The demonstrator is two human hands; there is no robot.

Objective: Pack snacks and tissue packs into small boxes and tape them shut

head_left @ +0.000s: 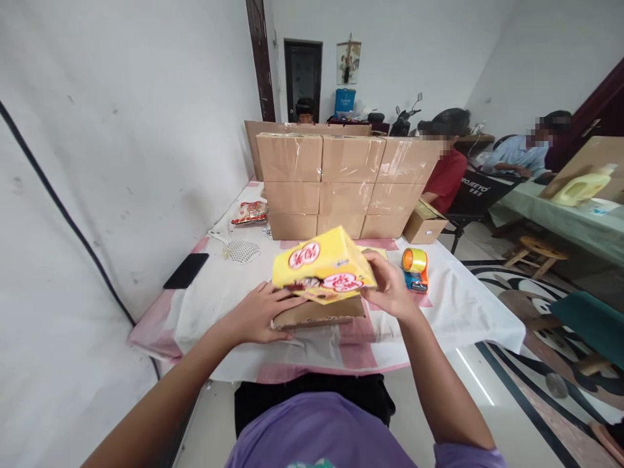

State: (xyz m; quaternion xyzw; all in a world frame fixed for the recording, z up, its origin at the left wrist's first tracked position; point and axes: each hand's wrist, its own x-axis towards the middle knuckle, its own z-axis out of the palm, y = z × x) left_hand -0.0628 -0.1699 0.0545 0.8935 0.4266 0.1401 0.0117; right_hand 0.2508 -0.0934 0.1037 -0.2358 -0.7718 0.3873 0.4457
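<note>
A yellow printed carton (324, 265) with red-and-white oval logos is tilted above a small cardboard box (319, 314) near the table's front edge. My right hand (387, 286) grips the carton at its right end, thumb below and fingers behind. At the left end of the cardboard box, my left hand (268, 313) holds its corner, with the thumb along the front and fingers reaching over the top under the carton. The carton hides most of the box's top. Right of my right hand lies a tape dispenser (415, 270) with yellow tape.
Behind my hands stands a wall of stacked, taped cardboard boxes (319, 195). A black phone (186, 270), a red packet (250, 212) and white netting (242, 252) lie on the left. A small open box (425, 224) stands right of the stack. Several people sit beyond.
</note>
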